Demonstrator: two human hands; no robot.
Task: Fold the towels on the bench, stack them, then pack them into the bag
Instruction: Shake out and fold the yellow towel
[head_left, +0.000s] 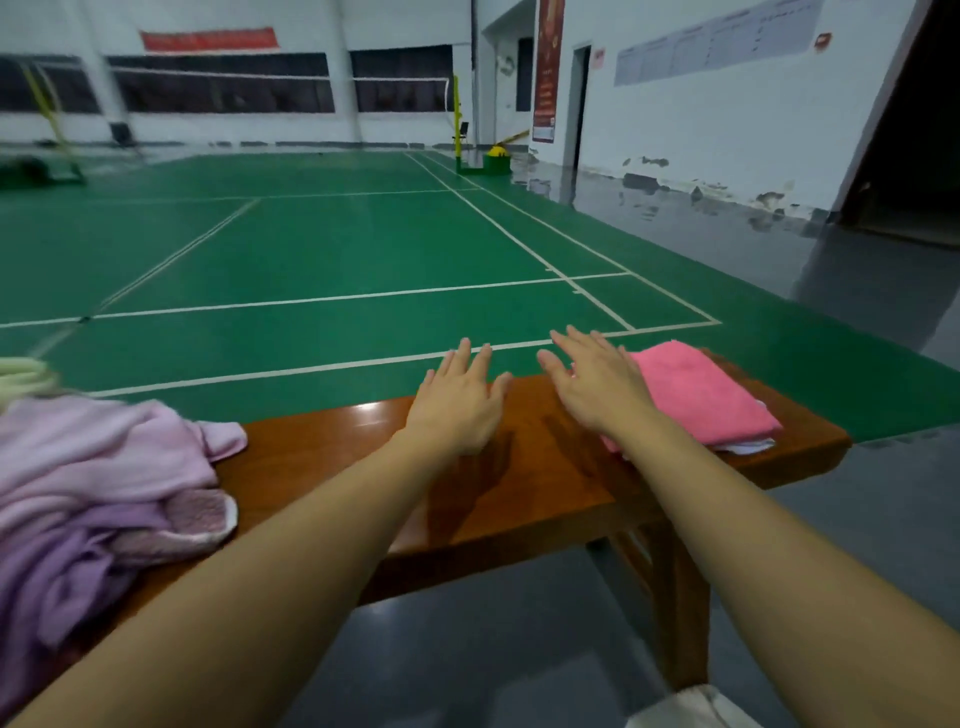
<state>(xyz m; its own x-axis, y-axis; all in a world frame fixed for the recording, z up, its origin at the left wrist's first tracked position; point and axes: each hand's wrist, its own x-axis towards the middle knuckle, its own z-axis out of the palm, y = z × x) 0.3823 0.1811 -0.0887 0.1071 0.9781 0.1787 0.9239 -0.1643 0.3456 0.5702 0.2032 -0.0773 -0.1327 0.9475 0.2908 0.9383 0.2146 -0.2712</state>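
Both hands hover flat over the glossy brown wooden bench (322, 447), fingers spread, holding nothing: left hand (460, 400) mid-bench, right hand (597, 384) just beside the folded pink terry towel (696, 395) at the bench's right end. A rumpled heap of lilac and purple towels (88, 483) lies at its left end.
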